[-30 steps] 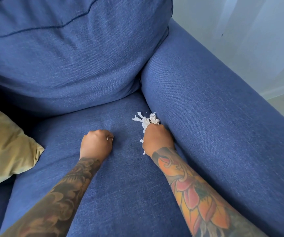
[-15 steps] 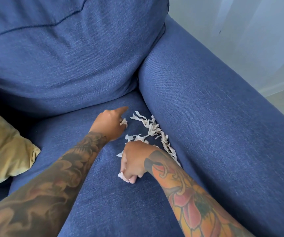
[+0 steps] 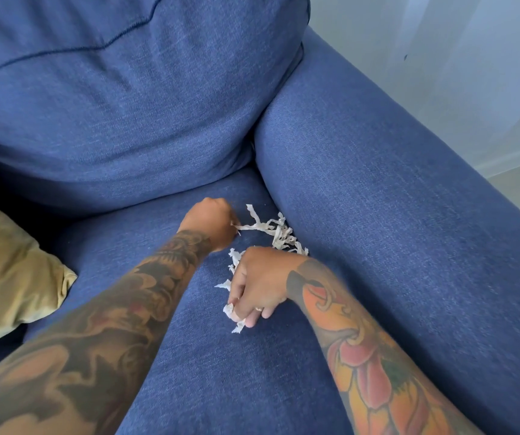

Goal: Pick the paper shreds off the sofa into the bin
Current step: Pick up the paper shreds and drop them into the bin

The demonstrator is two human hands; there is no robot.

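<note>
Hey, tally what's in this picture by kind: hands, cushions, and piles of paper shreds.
Hands: 2, left hand and right hand
Cushions: 2, blue back cushion and olive cushion
Paper shreds: 1 scattered pile
Total: 5

Two bare forearms, no sleeves. Left forearm (image 3: 101,334) — covered in dark, muted tattoo work of swirling, floral-looking shapes, reaching to the wrist. Right forearm (image 3: 362,350) — covered in a vivid tattoo of orange, red and yellow petals with dark outlines. Thin pale ring (image 3: 258,308) on one finger of the right hand (image 3: 257,287). Left hand (image 3: 210,219) without visible jewellery.
</note>
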